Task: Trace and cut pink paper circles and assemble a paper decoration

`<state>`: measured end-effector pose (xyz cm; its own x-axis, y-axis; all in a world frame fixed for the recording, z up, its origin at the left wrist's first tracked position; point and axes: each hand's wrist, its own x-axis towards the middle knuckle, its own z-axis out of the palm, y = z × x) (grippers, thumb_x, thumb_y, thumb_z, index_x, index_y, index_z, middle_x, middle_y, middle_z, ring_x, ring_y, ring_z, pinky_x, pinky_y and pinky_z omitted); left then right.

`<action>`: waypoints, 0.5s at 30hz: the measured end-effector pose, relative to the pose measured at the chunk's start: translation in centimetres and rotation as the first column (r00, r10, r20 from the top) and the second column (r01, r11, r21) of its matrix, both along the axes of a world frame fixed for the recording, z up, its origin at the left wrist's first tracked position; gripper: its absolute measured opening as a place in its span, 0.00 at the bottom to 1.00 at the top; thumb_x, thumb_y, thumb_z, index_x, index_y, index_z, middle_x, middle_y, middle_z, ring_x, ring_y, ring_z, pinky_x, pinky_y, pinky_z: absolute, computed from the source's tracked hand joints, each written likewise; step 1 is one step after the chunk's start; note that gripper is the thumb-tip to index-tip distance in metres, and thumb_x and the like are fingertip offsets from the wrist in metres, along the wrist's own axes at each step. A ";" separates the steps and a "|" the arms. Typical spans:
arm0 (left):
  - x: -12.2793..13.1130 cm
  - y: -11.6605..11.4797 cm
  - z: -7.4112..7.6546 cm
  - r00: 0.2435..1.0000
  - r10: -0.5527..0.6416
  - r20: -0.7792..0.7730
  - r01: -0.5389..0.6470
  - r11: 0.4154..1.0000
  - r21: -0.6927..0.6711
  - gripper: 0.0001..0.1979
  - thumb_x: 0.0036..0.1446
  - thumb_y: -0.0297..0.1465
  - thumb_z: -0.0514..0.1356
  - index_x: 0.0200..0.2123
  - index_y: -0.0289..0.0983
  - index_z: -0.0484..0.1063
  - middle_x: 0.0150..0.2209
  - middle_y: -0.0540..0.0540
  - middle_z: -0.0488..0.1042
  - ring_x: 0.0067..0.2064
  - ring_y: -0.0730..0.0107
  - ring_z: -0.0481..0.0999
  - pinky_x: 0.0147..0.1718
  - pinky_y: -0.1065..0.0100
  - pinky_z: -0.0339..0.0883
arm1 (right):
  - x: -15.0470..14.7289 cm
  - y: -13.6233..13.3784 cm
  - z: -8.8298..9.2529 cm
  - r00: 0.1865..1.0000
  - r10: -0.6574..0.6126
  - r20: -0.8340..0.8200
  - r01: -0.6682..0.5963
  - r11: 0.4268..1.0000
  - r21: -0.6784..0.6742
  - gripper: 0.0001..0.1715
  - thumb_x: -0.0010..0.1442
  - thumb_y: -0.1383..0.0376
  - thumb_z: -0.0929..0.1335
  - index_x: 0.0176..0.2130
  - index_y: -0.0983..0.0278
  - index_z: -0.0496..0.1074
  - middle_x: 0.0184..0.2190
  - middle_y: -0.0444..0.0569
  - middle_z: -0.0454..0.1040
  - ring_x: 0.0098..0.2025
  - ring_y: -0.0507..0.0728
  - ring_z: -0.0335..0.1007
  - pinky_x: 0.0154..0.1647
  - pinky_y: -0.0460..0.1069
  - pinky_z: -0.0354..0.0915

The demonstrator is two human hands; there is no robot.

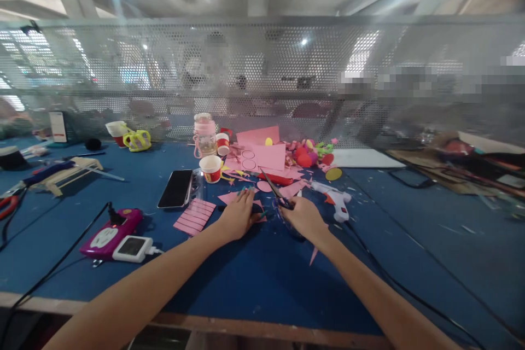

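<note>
My right hand (pixel 304 220) is closed around the dark handles of a pair of scissors (pixel 270 182), whose blades point away and to the left over the paper scraps. My left hand (pixel 238 215) rests palm down on the table, its fingers stretched forward and thumb apart, over a pink paper piece (pixel 228 197). Something dark shows partly under its fingers, too covered to name. Beside that hand lies a pink paper with dark stripes (pixel 195 216). Ahead, a pink sheet (pixel 270 157) bears two drawn circles. A red cutter-like tool (pixel 277 179) lies just beyond the scissors.
A white glue gun (pixel 336 199) with a black cord lies right of my right hand. Leftward are a phone (pixel 176 189), paper cup (pixel 211 168), pink bottle (pixel 204 136) and purple power socket (pixel 110 235). Colourful craft bits (pixel 307 156) pile up before a perforated metal screen (pixel 262 76).
</note>
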<state>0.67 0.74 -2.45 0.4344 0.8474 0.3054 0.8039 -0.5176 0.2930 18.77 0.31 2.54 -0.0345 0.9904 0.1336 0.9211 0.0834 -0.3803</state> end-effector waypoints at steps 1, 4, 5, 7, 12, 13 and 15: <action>0.0 0.0 0.0 0.999 -0.024 -0.025 0.024 1.000 0.007 0.28 0.58 0.36 0.48 0.56 0.23 0.51 0.58 0.25 0.55 0.61 0.51 0.50 0.56 0.52 0.51 | -0.1 0.1 0.4 0.999 0.016 -0.028 -0.016 1.000 -0.026 0.16 0.51 0.58 0.63 0.19 0.65 0.67 0.17 0.48 0.70 0.22 0.54 0.67 0.21 0.45 0.52; 0.0 -0.1 -0.2 0.996 -0.058 -0.066 0.060 0.998 0.035 0.28 0.58 0.36 0.48 0.56 0.22 0.51 0.58 0.26 0.55 0.62 0.49 0.47 0.57 0.52 0.48 | -0.5 0.9 1.8 0.997 0.044 -0.064 -0.046 0.999 -0.020 0.14 0.49 0.59 0.64 0.20 0.66 0.68 0.15 0.46 0.69 0.21 0.52 0.66 0.21 0.44 0.53; 0.0 -0.1 -0.3 0.996 -0.057 -0.070 0.060 0.997 0.042 0.28 0.58 0.36 0.47 0.56 0.22 0.52 0.58 0.26 0.55 0.62 0.49 0.47 0.57 0.52 0.48 | -0.8 1.4 2.2 0.997 0.058 -0.040 -0.058 0.998 -0.002 0.13 0.49 0.59 0.65 0.21 0.66 0.69 0.16 0.46 0.69 0.21 0.52 0.67 0.21 0.44 0.53; 0.1 0.0 -0.4 0.996 -0.041 -0.077 0.045 0.998 0.040 0.28 0.58 0.36 0.48 0.56 0.21 0.53 0.58 0.26 0.55 0.62 0.49 0.47 0.57 0.52 0.47 | -1.5 3.0 2.8 0.996 0.083 0.042 -0.085 0.996 0.028 0.13 0.48 0.59 0.66 0.22 0.67 0.71 0.17 0.48 0.72 0.23 0.53 0.69 0.21 0.43 0.55; 0.1 -0.2 0.1 0.997 -0.028 -0.074 0.029 1.000 0.011 0.28 0.58 0.38 0.46 0.57 0.24 0.52 0.60 0.28 0.51 0.62 0.50 0.46 0.57 0.53 0.48 | -3.9 9.2 3.0 0.984 0.020 0.177 -0.043 0.991 0.126 0.18 0.46 0.58 0.68 0.30 0.73 0.74 0.28 0.60 0.76 0.34 0.60 0.72 0.28 0.45 0.60; 0.0 -0.3 0.3 0.997 -0.028 -0.074 0.029 1.000 0.002 0.28 0.58 0.38 0.46 0.57 0.24 0.52 0.60 0.29 0.51 0.62 0.50 0.46 0.57 0.53 0.48 | -4.4 10.5 2.8 0.982 -0.003 0.186 -0.024 0.989 0.144 0.20 0.46 0.60 0.68 0.33 0.74 0.74 0.31 0.62 0.76 0.37 0.61 0.72 0.30 0.46 0.61; -0.1 -0.4 0.6 0.996 -0.026 -0.081 0.025 1.000 -0.020 0.28 0.58 0.38 0.46 0.57 0.24 0.53 0.60 0.30 0.53 0.62 0.51 0.46 0.57 0.54 0.48 | -5.4 12.8 2.3 0.979 -0.041 0.201 0.006 0.985 0.170 0.20 0.47 0.62 0.67 0.37 0.75 0.73 0.35 0.63 0.75 0.41 0.62 0.71 0.35 0.46 0.62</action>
